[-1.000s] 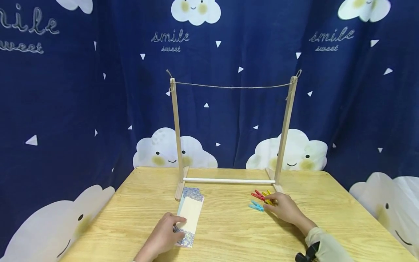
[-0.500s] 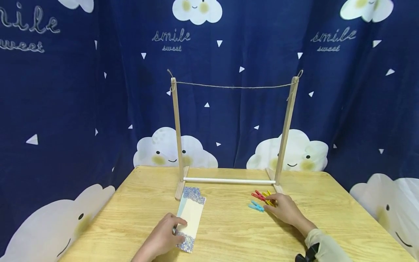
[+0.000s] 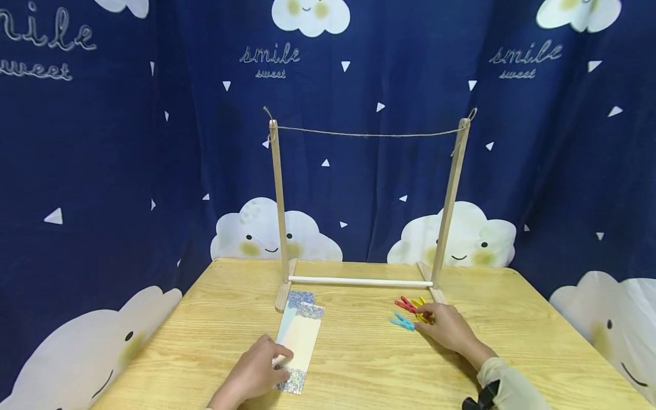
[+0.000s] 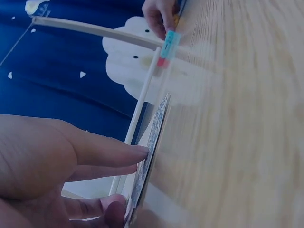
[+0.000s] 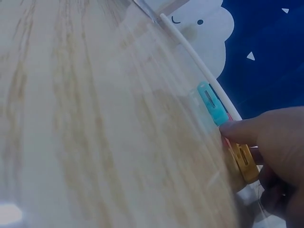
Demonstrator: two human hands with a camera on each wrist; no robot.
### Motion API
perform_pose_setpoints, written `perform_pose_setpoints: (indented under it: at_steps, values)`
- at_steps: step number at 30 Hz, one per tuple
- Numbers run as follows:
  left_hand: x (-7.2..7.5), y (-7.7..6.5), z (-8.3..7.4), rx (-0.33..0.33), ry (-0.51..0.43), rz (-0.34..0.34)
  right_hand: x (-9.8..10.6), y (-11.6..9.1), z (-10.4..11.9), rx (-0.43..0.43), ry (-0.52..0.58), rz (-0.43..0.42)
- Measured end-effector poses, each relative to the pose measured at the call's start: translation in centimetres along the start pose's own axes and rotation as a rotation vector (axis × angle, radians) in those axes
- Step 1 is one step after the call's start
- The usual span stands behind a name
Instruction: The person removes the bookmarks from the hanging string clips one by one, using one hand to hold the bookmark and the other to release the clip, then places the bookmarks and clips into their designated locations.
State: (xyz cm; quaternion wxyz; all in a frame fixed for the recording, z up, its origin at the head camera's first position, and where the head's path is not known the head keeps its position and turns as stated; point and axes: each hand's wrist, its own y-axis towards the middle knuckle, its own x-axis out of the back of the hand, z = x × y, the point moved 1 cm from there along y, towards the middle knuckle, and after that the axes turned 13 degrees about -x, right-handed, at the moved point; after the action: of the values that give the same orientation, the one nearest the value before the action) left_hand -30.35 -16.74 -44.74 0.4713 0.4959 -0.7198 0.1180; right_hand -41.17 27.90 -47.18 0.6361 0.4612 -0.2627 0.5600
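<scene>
My left hand (image 3: 253, 370) lies over the near left part of a few long paper cards (image 3: 302, 336), cream and pale blue with blue patterned ends, overlapping on the table. In the left wrist view its fingers (image 4: 135, 154) touch the card face near the patterned end, and the thumb is lower down. Over a small group of clothespins my right hand (image 3: 451, 329) rests with thumb and index apart. A blue clothespin (image 3: 403, 322) lies at the thumb tip, a red clothespin (image 3: 405, 305) at the index fingertip, and yellow clothespins (image 3: 422, 319) are partly hidden by the fingers.
Behind the cards and clothespins stands a wooden frame, its left post (image 3: 279, 199) and right post (image 3: 451, 199) joined by a white rod (image 3: 359, 281) low down. A thin string (image 3: 364, 135) runs between the post tops. A dark blue curtain (image 3: 359, 171) hangs behind the table (image 3: 369, 347).
Under my left fingers the top card has shifted a little to the right, showing more of the pale cards beneath. My right hand has hardly moved among the clothespins.
</scene>
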Motion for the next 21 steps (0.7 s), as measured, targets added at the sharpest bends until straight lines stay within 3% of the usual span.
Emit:
perform_pose_setpoints:
  at_steps: [18,21]
  values:
    - [0.17,-0.07,-0.21,0.023,-0.002,0.013,0.56,0.18,0.43,0.001,-0.048,0.023]
    - [0.22,-0.01,-0.27,0.017,-0.002,-0.019,1.10,0.22,0.80,-0.015,-0.057,0.027]
